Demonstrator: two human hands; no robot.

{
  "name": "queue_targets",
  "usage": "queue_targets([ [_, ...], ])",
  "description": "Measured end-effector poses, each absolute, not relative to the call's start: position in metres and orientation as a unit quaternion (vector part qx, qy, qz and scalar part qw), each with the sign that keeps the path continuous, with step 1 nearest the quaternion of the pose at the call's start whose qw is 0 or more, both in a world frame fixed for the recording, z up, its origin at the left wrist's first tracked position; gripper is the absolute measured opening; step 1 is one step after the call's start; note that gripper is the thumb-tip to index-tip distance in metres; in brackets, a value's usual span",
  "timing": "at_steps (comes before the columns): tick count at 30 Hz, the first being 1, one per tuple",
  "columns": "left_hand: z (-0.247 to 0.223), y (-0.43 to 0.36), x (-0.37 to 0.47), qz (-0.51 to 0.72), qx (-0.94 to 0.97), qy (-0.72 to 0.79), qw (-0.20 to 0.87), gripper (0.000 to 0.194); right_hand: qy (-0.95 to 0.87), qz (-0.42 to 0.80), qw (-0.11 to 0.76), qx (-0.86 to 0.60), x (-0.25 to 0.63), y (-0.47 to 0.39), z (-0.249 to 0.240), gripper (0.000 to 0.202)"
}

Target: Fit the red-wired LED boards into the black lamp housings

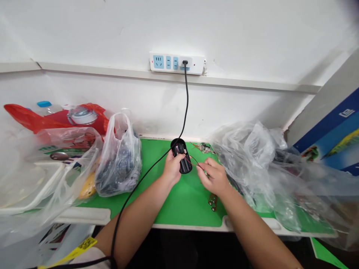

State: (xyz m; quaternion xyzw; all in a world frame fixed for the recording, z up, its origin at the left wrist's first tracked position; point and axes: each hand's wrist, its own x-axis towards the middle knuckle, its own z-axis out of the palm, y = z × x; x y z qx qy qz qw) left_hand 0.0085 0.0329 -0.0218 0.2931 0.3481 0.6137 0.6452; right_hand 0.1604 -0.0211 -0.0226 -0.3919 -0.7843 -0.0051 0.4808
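Observation:
My left hand (172, 166) grips a black plastic housing (185, 164) with a rounded top, its open inner side facing up and the thumb on its edge. A thin red wire and a thin black wire (193, 158) run out of the housing towards the right. At their far end, my right hand (211, 175) pinches the wires between thumb and fingers. Small metal parts (204, 148) lie in a pile just behind the right hand. A brown strip with shiny round parts (212, 202) rests on the green table below that hand.
A black cable (186, 97) hangs from the white power strip (177, 62) on the wall and crosses over the housing. Filled plastic bags (119, 160) crowd the left of the green table (185, 209). Clear plastic bags (258, 164) cover the right.

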Motion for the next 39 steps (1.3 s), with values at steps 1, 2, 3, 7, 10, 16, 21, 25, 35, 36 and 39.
queue_targets([
  [1,-0.021,0.033,0.009,0.621,0.285,0.351,0.641,0.039,-0.79,-0.021,0.469,-0.396,0.158,-0.022,-0.024,0.014],
  [2,-0.02,0.032,0.009,0.625,0.279,0.352,0.638,0.039,-0.795,-0.033,0.453,-0.402,0.157,-0.022,-0.025,0.015],
  [3,-0.019,0.032,0.009,0.627,0.273,0.352,0.638,0.039,-0.8,-0.041,0.437,-0.409,0.156,-0.023,-0.025,0.015],
  [7,-0.016,0.031,0.009,0.632,0.251,0.335,0.652,0.039,-0.808,-0.062,0.381,-0.446,0.154,-0.023,-0.026,0.023],
  [10,-0.016,0.031,0.009,0.634,0.242,0.329,0.656,0.04,-0.81,-0.081,0.35,-0.463,0.153,-0.022,-0.027,0.029],
  [16,-0.017,0.032,0.006,0.622,0.265,0.338,0.654,0.04,-0.809,-0.007,0.348,-0.474,0.15,-0.024,-0.024,0.032],
  [21,-0.016,0.033,0.001,0.574,0.278,0.334,0.694,0.041,-0.77,0.249,0.411,-0.419,0.167,-0.02,-0.02,0.034],
  [25,-0.013,0.032,-0.002,0.542,0.279,0.346,0.713,0.04,-0.548,0.498,0.536,-0.406,0.187,-0.01,-0.018,0.04],
  [35,-0.012,0.023,0.001,0.481,0.31,0.336,0.748,0.039,-0.362,0.602,0.57,-0.427,0.182,0.0,-0.02,0.04],
  [36,-0.012,0.023,0.002,0.477,0.314,0.337,0.748,0.039,-0.372,0.607,0.56,-0.423,0.182,0.0,-0.021,0.041],
  [39,-0.01,0.021,0.002,0.468,0.326,0.335,0.75,0.04,-0.393,0.628,0.525,-0.418,0.183,0.0,-0.023,0.049],
])
